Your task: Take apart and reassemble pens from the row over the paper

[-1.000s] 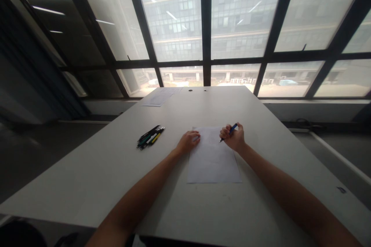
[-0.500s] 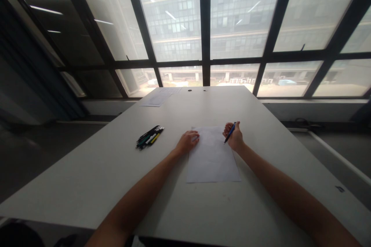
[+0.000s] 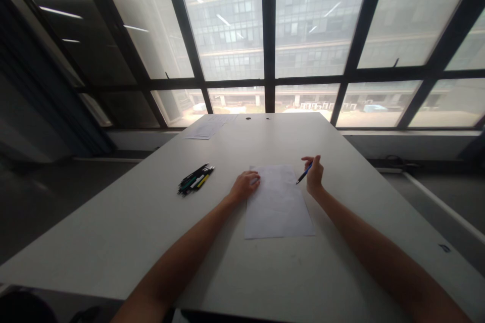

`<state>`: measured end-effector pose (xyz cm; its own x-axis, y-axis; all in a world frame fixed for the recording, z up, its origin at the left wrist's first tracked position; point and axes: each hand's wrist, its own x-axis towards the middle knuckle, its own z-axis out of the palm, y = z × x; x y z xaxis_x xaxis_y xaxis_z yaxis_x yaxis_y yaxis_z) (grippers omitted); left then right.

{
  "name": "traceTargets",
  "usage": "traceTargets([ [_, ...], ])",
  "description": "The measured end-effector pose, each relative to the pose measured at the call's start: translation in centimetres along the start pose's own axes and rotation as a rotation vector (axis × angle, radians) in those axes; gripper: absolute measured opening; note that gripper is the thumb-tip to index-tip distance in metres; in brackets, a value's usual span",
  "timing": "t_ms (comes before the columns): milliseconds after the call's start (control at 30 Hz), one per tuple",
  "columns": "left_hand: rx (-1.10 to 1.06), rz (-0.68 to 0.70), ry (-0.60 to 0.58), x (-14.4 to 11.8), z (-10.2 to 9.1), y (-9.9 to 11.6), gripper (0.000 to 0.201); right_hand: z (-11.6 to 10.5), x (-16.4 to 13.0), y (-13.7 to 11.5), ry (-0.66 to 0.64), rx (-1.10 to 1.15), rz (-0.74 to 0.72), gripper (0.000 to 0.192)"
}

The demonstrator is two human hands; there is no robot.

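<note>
A sheet of white paper (image 3: 278, 212) lies on the white table in front of me. My left hand (image 3: 246, 184) rests on its upper left edge, fingers loosely bent and thumb apart from them. At the paper's right side, my right hand (image 3: 314, 174) grips a blue and black pen (image 3: 304, 173). The pen slants down to the left, its tip over the right part of the sheet; whether it touches, I cannot tell. Some fingers of this hand are raised. No writing can be made out on the sheet.
A pile of pens (image 3: 195, 180), mostly black with a yellow and a green one, lies left of my left hand. More papers (image 3: 206, 128) are at the table's far left. A small dark mark (image 3: 444, 248) is near the right edge. Large windows stand beyond the table (image 3: 113, 242).
My right hand has shifted a little right with the pen and turned, some fingers now extended. The left hand and the paper have stayed in place.
</note>
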<state>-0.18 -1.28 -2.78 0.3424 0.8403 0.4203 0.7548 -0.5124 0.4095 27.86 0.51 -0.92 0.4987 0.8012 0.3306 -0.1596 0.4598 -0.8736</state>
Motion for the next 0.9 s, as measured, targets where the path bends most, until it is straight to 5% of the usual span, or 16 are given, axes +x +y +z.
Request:
traceTargets([
  [200,0.008,-0.009,-0.01,0.0,0.0,0.0,0.024,-0.7,0.8,0.9,0.091,-0.069,0.02,0.06],
  [333,0.006,-0.017,-0.017,0.0,-0.1,0.2,0.024,-1.7,1.6,2.2,-0.006,-0.297,-0.101,0.047],
  [500,0.005,-0.018,-0.013,0.0,-0.1,0.2,0.024,-2.6,1.7,2.3,-0.153,-0.837,-0.302,0.035],
  [667,0.001,-0.012,-0.008,0.0,-0.1,0.2,0.024,-2.6,0.9,1.5,-0.277,-1.216,-0.264,0.037],
  [900,-0.006,-0.015,-0.011,0.0,-0.2,0.3,0.024,-2.3,0.6,1.7,-0.37,-1.419,-0.207,0.045],
])
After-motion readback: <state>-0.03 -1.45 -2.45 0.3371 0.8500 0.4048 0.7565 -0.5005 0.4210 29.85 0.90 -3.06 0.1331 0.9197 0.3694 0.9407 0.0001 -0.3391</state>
